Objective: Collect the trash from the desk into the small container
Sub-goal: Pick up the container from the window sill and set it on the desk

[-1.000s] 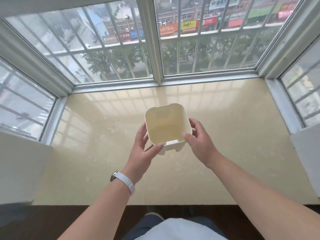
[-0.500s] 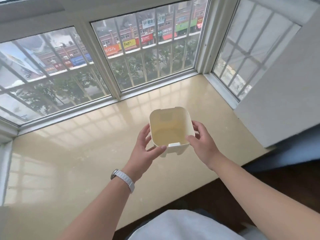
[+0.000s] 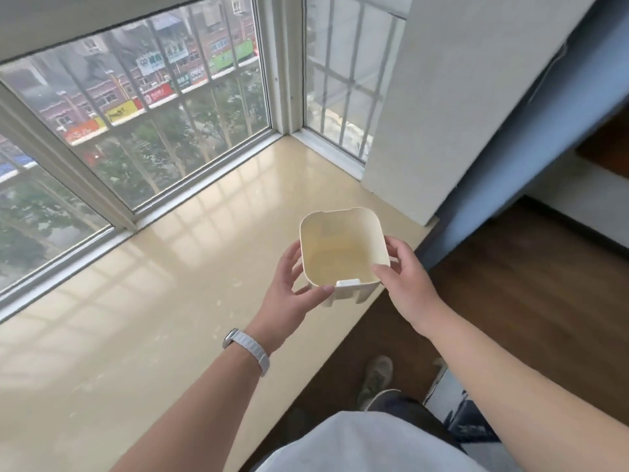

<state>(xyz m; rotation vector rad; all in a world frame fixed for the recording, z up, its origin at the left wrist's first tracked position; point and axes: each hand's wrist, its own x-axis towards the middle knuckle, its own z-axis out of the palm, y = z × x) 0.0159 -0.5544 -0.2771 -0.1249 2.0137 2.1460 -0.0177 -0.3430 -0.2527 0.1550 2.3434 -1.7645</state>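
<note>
Above the near edge of the window ledge (image 3: 170, 284), the small container (image 3: 343, 253) is held upright and empty between both hands: the left hand (image 3: 289, 294) is curled about its left wall with the thumb on the near rim, and the right hand (image 3: 405, 284) is set likewise on the right wall. No trash is seen, so collection is judged not yet begun. The hold is by fingertips only, partly over the wooden floor (image 3: 527, 301); one slackened finger could let the container tip or drop.

Home: bay window (image 3: 153, 107), wooden floor (image 3: 544, 301)
</note>
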